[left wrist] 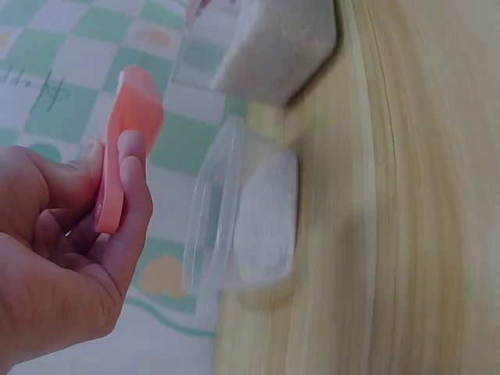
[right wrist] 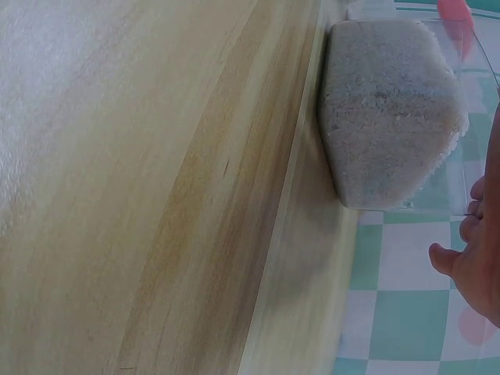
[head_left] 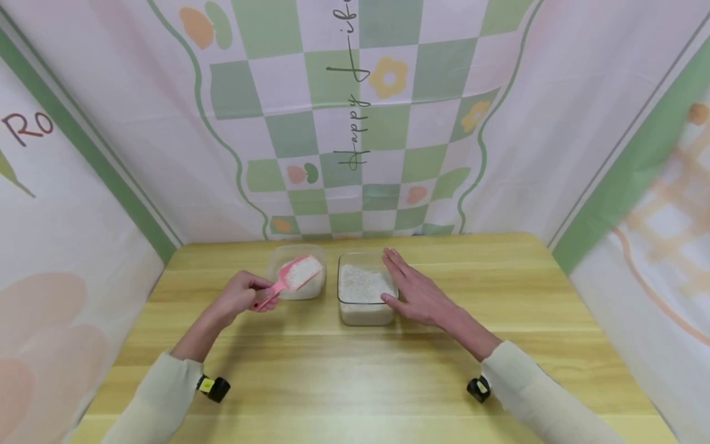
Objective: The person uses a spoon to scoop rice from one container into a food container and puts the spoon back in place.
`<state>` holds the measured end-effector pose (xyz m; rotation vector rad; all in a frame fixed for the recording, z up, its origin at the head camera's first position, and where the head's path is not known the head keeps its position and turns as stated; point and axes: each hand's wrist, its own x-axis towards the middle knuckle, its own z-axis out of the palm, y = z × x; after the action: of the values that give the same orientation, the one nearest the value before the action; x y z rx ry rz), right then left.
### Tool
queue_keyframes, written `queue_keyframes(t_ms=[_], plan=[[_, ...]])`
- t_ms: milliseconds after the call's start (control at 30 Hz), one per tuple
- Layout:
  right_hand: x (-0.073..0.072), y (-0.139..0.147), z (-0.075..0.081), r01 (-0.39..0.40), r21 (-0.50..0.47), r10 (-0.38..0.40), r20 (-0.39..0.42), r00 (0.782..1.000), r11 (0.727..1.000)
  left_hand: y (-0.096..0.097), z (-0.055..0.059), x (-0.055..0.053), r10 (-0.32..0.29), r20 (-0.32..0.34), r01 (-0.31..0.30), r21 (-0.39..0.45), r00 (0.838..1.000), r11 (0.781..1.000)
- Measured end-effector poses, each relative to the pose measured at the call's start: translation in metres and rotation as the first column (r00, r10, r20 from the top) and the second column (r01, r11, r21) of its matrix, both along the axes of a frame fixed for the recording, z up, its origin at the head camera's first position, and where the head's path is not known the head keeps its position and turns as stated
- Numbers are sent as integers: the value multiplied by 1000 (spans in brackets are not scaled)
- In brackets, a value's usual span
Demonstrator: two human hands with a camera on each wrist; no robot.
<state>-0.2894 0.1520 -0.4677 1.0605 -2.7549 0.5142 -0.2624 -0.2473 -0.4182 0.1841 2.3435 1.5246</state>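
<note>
My left hand (head_left: 238, 297) grips the handle of a pink scoop (head_left: 284, 276) heaped with white grains. The scoop is held up over a translucent plastic tub (head_left: 273, 259), which has white contents in its lower part. In the left wrist view, thumb and fingers pinch the scoop's handle (left wrist: 112, 205). To the right of the tub stands a clear square container (head_left: 366, 316) with rice (right wrist: 391, 109) in it. My right hand (head_left: 418, 296), fingers extended, rests at this container's right side and rim. Only part of that hand (right wrist: 475, 269) shows in the right wrist view.
Both containers stand near the back of a wooden table (head_left: 355, 376). Right behind it hangs a printed cloth (head_left: 383, 129) with green and white checks, and more cloth hangs at both sides. A small black camera (head_left: 213, 388) is strapped at the left wrist, another (head_left: 478, 390) at the right.
</note>
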Motion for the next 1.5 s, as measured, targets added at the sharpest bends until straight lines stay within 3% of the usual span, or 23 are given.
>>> queue_keyframes(t_ms=[467, 733, 933, 1267, 1500], plan=[[1, 0, 2, 12, 7, -12, 34, 999, 1000, -34, -8, -5, 108, -34, -112, -130, 994, 985], [1, 0, 2, 10, -1, -10, 46, 999, 1000, -42, -2, -5, 146, -81, -161, -234, 986, 959], [1, 0, 1, 11, -3, -11, 42, 999, 1000, -41, 6, -6, 134, -97, -159, -328, 986, 931], [1, -2, 2, 9, 3, -9, 43, 999, 1000, -41, 15, -6, 88, -109, -126, -416, 990, 900], [1, -1, 1, 12, 12, -12, 34, 999, 1000, -41, 17, -9, 79, -128, -127, -431, 989, 893]])
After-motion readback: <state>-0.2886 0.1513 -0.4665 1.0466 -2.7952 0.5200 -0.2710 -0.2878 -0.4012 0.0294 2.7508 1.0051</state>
